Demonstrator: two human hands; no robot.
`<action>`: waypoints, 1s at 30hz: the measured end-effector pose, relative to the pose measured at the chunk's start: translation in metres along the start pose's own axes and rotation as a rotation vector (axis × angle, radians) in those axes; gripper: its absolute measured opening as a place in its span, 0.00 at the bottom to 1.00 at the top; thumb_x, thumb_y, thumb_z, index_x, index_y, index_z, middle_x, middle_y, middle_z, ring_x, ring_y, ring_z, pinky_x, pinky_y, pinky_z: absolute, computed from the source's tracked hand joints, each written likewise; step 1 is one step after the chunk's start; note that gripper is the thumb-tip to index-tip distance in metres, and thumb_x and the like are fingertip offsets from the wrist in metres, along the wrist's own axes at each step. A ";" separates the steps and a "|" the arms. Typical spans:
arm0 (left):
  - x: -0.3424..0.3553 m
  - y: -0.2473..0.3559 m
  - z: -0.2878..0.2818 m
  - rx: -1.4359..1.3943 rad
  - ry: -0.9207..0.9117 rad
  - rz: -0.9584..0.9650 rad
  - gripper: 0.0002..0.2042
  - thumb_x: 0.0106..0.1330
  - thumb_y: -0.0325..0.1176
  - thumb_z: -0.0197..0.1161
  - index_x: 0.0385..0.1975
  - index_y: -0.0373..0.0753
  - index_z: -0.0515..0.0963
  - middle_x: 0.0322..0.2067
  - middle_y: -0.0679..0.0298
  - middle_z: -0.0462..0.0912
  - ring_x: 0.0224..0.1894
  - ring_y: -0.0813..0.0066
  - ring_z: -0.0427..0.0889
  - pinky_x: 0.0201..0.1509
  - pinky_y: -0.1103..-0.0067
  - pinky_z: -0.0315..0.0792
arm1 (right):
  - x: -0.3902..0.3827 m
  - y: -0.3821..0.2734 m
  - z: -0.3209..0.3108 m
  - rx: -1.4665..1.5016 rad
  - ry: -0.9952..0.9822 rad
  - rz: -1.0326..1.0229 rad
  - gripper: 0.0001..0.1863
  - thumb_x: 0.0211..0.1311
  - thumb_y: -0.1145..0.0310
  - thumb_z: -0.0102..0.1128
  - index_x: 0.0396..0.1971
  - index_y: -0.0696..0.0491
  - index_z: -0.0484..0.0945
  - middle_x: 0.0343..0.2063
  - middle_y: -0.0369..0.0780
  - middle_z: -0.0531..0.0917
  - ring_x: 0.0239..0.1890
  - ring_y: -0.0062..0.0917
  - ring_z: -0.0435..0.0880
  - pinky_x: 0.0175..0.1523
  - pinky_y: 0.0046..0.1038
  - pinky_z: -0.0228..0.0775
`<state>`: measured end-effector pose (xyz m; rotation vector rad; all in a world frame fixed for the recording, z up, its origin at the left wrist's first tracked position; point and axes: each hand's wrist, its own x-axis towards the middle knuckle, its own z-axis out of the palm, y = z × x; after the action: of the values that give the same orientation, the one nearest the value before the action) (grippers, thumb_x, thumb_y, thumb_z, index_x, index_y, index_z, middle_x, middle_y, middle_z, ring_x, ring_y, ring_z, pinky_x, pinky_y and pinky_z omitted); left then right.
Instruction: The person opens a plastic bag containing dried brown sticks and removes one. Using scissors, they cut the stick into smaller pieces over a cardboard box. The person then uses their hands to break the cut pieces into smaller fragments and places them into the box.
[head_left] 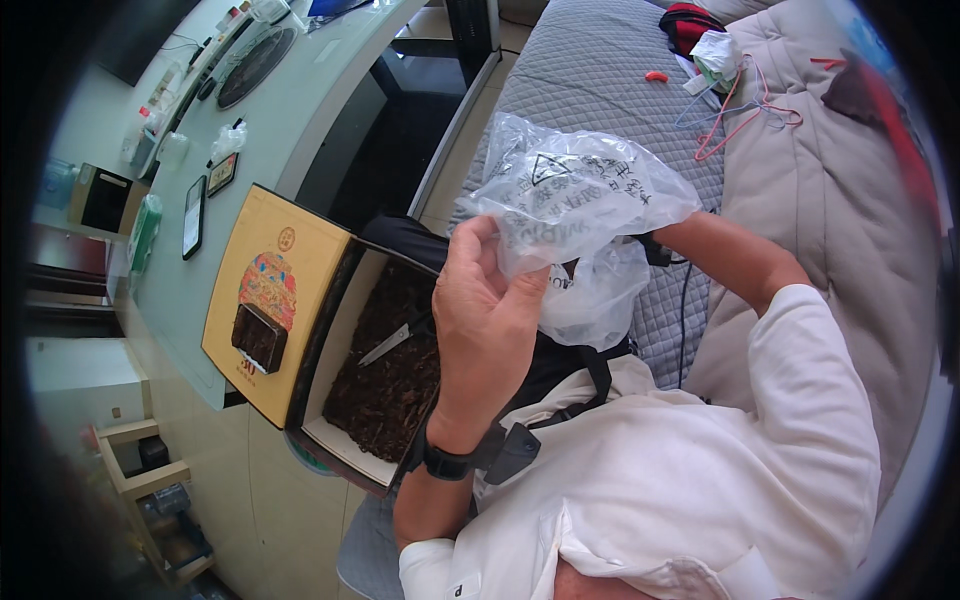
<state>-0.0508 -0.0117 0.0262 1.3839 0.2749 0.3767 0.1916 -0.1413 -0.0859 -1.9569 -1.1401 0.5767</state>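
Note:
A clear plastic bag (590,190) with dark printing hangs before me, its lower part bunched. My left hand (483,315) pinches the bag's near left edge between thumb and fingers. From the right, my right forearm (740,260) reaches to the bag; the bag covers that hand, so its fingers cannot be made out. Left of my left hand, an open box (310,425) holds dark brown crumbly material (385,400). Scissors (390,342) lie on that material, blades pointing left. On the box's yellow lid (275,245) rests a dark, compressed block (258,338).
A pale green table (300,110) with a phone (193,217) and a small dark card-like item (223,174) is on the left. A grey quilted sofa seat (570,70) lies ahead. Clothes hangers (740,115) and a red-black bundle (690,28) lie far right.

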 end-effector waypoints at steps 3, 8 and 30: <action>0.000 -0.001 -0.002 -0.011 0.017 0.017 0.20 0.74 0.28 0.64 0.60 0.27 0.69 0.51 0.58 0.83 0.51 0.80 0.82 0.58 0.82 0.74 | -0.003 0.000 -0.010 0.030 -0.017 -0.011 0.13 0.72 0.64 0.60 0.50 0.54 0.81 0.37 0.39 0.87 0.41 0.28 0.85 0.47 0.31 0.75; 0.002 0.004 -0.002 -0.011 0.004 0.032 0.20 0.74 0.28 0.64 0.60 0.28 0.69 0.50 0.58 0.84 0.50 0.81 0.82 0.57 0.83 0.74 | -0.014 -0.004 -0.029 0.081 -0.045 -0.029 0.13 0.72 0.64 0.60 0.50 0.54 0.81 0.37 0.40 0.87 0.41 0.28 0.85 0.47 0.31 0.74; 0.012 0.009 0.007 0.161 0.052 0.088 0.16 0.73 0.29 0.65 0.55 0.29 0.73 0.46 0.62 0.85 0.44 0.84 0.82 0.50 0.85 0.75 | -0.064 -0.091 -0.059 -0.190 -0.353 -0.001 0.15 0.70 0.64 0.62 0.49 0.57 0.81 0.37 0.45 0.85 0.41 0.40 0.83 0.49 0.36 0.72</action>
<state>-0.0381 -0.0120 0.0370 1.5490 0.2926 0.4723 0.1551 -0.1945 0.0222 -2.0667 -1.4572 0.8656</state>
